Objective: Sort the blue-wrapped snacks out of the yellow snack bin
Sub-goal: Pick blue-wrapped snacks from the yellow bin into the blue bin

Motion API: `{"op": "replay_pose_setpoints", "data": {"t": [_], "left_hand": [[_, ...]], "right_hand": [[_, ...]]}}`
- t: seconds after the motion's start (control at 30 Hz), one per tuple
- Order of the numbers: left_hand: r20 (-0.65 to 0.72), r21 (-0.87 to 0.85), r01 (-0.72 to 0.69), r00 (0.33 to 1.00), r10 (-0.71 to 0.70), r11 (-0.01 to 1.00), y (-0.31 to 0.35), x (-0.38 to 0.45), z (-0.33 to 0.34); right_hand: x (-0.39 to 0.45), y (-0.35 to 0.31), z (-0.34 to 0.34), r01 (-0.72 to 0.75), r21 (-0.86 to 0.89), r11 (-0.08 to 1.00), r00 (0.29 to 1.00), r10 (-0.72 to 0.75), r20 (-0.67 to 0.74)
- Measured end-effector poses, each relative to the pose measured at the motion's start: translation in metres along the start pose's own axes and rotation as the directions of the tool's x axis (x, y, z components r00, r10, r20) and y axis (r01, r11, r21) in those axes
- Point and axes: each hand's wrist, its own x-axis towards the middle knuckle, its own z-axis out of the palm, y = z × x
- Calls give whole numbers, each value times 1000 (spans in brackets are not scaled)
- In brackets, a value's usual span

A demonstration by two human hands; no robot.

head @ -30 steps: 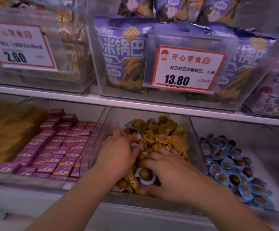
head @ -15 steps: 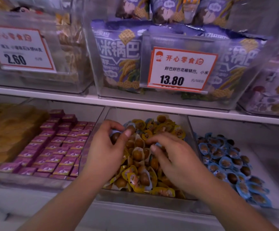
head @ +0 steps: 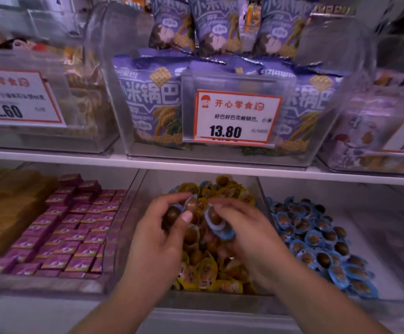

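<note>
Both hands hang over the middle of the yellow snack bin, each already loaded. The left hand has thumb and fingers curled round two blue-wrapped snacks, brown domes edged in blue. The right hand pinches another blue-rimmed piece at its fingertips, held upright between the two hands and almost touching the left one's catch.

Under them lies the heap of yellow-wrapped snacks, filling the clear bin from its near edge to the back. Rightward, just past the bin's wall, sits the pile of blue snacks, spreading from far-left to near-right. That pile is where the held pieces most likely belong, and the right hand is plainly nearer to it; the left would have to cross over.

At the far end of the yellow heap a few blue edges peek out, so more sorting probably remains.

Palms and wrists cover much of the heap, so any blue pieces beneath cannot be told. Motion blur softens the fingers, and the exact count in the left hand is uncertain.
</note>
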Motion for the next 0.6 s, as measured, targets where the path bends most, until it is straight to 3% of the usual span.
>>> {"op": "replay_pose_setpoints", "data": {"t": [0.03, 0.07, 0.13, 0.23, 0.43, 0.6], "left_hand": [[8, 50, -66, 998, 65, 997, 5, -3, 5], [26, 92, -128, 992, 126, 987, 8, -6, 10], [86, 109, -175, 982, 166, 979, 13, -10, 20], [224, -38, -121, 966, 127, 992, 18, -14, 32], [355, -157, -202, 902, 246, 967, 27, -18, 43], [334, -27, -286, 901, 278, 958, 26, -17, 47]], "right_hand": [[-2, -3, 1, -177, 276, 945, 981, 146, 129], [-5, -4, 2, -305, 426, 852, 944, 211, 253], [-11, -6, 3, -356, 510, 783, 924, 212, 318], [-14, -12, -2, -271, 528, 805, 958, 176, 225], [-20, -25, -38, -50, 401, 915, 998, 28, 61], [-25, -32, -79, 60, 386, 921, 994, -91, 62]]}}
